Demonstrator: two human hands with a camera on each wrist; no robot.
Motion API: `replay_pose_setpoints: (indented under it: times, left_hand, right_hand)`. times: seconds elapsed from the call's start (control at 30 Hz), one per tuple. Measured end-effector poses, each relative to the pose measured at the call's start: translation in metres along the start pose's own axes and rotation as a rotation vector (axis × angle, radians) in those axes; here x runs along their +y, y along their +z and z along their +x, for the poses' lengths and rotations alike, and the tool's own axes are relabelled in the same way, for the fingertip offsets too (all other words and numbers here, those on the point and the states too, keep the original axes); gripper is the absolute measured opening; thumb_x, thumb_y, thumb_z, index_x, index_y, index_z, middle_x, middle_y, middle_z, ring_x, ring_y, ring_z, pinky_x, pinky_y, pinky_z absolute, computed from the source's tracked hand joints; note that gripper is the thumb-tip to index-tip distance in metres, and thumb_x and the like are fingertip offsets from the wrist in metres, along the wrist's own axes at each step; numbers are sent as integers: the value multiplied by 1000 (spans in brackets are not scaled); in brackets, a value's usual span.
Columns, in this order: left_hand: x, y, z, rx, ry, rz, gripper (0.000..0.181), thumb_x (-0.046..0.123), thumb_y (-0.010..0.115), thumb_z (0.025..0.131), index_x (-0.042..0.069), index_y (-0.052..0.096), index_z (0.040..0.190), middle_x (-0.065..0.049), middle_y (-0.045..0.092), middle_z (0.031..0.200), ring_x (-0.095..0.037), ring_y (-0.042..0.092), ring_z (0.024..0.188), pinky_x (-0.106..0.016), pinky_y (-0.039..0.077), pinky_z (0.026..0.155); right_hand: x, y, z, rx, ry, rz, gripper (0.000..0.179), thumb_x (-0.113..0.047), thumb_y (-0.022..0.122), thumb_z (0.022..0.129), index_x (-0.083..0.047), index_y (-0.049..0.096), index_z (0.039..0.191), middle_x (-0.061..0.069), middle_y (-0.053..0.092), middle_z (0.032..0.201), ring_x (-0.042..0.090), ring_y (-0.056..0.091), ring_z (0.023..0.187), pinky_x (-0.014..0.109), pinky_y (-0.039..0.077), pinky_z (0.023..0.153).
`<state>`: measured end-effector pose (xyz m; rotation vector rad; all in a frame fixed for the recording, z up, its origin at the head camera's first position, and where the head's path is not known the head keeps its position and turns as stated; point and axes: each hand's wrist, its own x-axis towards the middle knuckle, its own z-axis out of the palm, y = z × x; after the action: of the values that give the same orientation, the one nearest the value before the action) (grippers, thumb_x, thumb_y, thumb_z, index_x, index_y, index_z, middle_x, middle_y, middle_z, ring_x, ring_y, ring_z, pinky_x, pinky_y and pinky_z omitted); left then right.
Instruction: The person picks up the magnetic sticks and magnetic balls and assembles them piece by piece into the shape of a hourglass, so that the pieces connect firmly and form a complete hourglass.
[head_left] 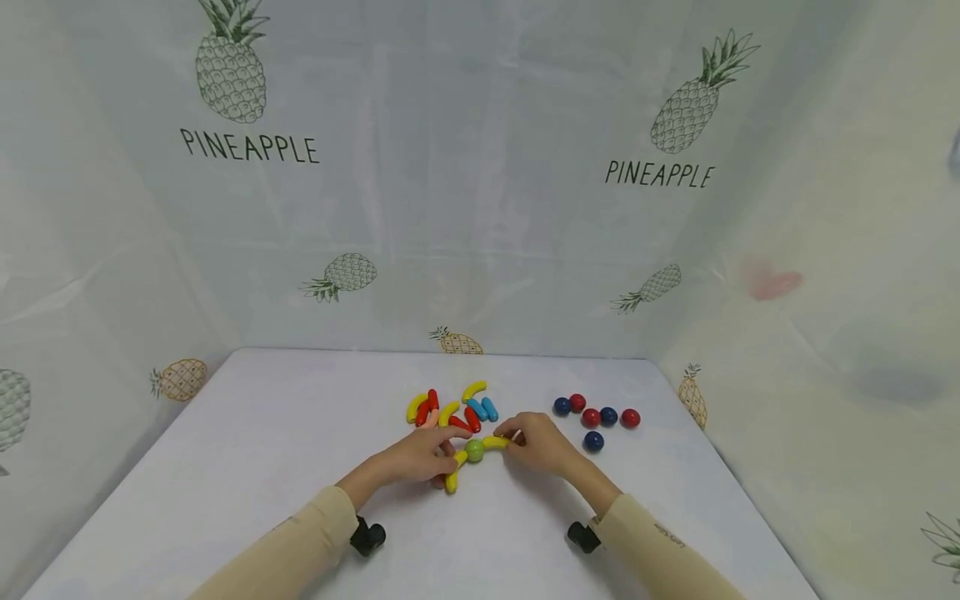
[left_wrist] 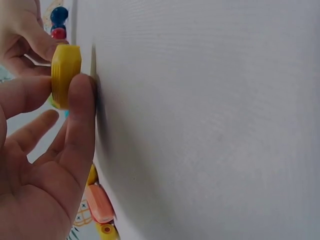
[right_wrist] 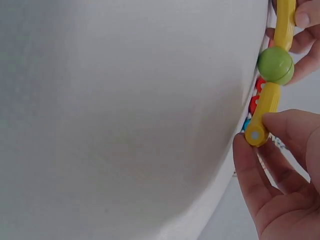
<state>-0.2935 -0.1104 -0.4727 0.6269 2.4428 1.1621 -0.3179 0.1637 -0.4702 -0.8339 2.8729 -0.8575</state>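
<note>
A green ball (head_left: 475, 451) joins two curved yellow rods end to end in the head view. My left hand (head_left: 416, 457) pinches the left yellow rod (left_wrist: 65, 75) between thumb and fingers. At the other side, my right hand (head_left: 542, 443) pinches the right yellow rod (right_wrist: 266, 107) near its outer end, where a grey disc shows. The right wrist view has the green ball (right_wrist: 276, 65) touching both rods, with neither hand on it. Some left-hand fingers are hidden behind the left rod in the head view.
Behind the hands lie more yellow rods (head_left: 474, 390), red rods (head_left: 472, 419), blue rods (head_left: 490, 408) and a pink piece (left_wrist: 100, 203). Several dark blue balls (head_left: 593, 441) and red balls (head_left: 630, 418) sit at the right on the white table (head_left: 300, 400). A pineapple-print curtain (head_left: 450, 167) surrounds it.
</note>
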Motion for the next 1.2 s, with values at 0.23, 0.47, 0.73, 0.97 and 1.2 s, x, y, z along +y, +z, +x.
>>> replay_pose_setpoints:
  times: [0.23,0.47,0.73,0.97,1.2]
  left_hand:
    - [3,-1,-2,-28,-5,22,57,13,73,97,19,57,152,-4,63,110,-20,70,71,-32,61,71]
    - [1,-2,-2,-27,-18,-4,49,15,72,100,17,59,147,-5,66,98,-22,72,67,-32,62,70]
    - [1,-1,-4,-30,-49,-36,56,20,74,100,20,55,152,-7,63,95,-21,73,64,-31,61,74]
    - [-1,-2,-4,-19,-51,-14,51,22,74,100,17,58,148,-5,67,84,-23,70,66,-33,60,71]
    - [-3,-6,-6,-19,-46,-17,44,21,72,101,15,60,144,-7,66,86,-23,73,68,-34,57,76]
  right_hand:
    - [-3,1,-1,-6,-33,42,25,-4,75,96,-11,79,120,1,77,112,14,68,95,32,61,88]
    - [-7,5,-1,18,-6,45,26,-4,78,95,-9,79,121,3,78,112,14,68,95,32,61,89]
    - [-13,11,4,23,4,68,24,-5,77,97,-9,79,120,4,78,113,16,69,94,35,62,90]
    - [-13,16,7,29,6,89,23,-5,78,96,-10,80,118,5,78,112,19,69,94,37,63,89]
    - [-14,17,7,13,3,101,25,-5,78,95,-11,80,119,3,77,111,16,69,94,34,62,88]
